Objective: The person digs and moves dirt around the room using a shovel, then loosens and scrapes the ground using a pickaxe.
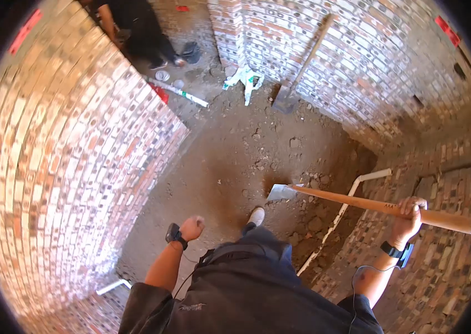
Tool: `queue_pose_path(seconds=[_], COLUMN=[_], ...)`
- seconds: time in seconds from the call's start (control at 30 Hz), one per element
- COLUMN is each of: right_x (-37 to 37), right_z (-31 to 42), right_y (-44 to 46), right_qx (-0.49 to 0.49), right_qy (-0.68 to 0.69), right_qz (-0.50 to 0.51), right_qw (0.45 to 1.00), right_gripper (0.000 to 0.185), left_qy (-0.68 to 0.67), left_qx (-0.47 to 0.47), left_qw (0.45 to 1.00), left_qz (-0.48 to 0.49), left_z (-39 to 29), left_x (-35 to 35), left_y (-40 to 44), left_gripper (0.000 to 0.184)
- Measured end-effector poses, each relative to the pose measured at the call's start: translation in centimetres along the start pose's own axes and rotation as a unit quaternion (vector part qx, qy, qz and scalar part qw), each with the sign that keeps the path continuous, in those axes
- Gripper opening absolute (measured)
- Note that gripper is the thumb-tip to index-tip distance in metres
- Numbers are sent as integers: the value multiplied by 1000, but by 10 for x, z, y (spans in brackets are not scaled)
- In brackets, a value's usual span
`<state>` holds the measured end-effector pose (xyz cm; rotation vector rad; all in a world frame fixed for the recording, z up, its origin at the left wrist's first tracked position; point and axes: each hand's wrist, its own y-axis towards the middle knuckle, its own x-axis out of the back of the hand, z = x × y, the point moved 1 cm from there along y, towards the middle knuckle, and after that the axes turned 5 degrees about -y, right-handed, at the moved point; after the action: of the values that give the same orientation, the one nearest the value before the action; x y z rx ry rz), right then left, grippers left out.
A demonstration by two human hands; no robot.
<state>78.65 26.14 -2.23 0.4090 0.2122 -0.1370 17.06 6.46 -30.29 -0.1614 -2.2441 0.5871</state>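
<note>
My right hand [412, 214] is wrapped round the wooden handle of a hoe [352, 201], near its thick upper end. The hoe slants down to the left, and its flat metal blade [281, 192] rests at the dirt just ahead of my shoe [256, 215]. My left hand [192, 227] hangs in front of my body, its fingers curled into a fist. Nothing shows in it. Loose dirt and small clods [269, 158] lie about the blade.
A white pipe [352, 192] runs along a dug trench on the right. Against the back brick wall [352, 61] leans a shovel [303, 69]. A white plastic bag [245, 82] and another pipe [182, 93] lie at the back. A person [135, 33] stands beyond the left wall [74, 156].
</note>
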Motion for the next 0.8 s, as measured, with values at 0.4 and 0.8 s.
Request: queue_pose_path(seconds=[0.4, 0.8], right_x=[-75, -268], right_z=[-76, -186], right_y=[61, 178], right_qx=[-24, 24], right_qy=[-129, -433], right_qz=[-107, -187], right_qw=[986, 882], right_gripper=[13, 23], left_qy=[21, 99], left_qx=[8, -91], left_qw=[998, 990], left_qz=[53, 44], left_z=[-16, 89], left_x=[68, 186], left_y=[163, 446], left_gripper=[30, 30])
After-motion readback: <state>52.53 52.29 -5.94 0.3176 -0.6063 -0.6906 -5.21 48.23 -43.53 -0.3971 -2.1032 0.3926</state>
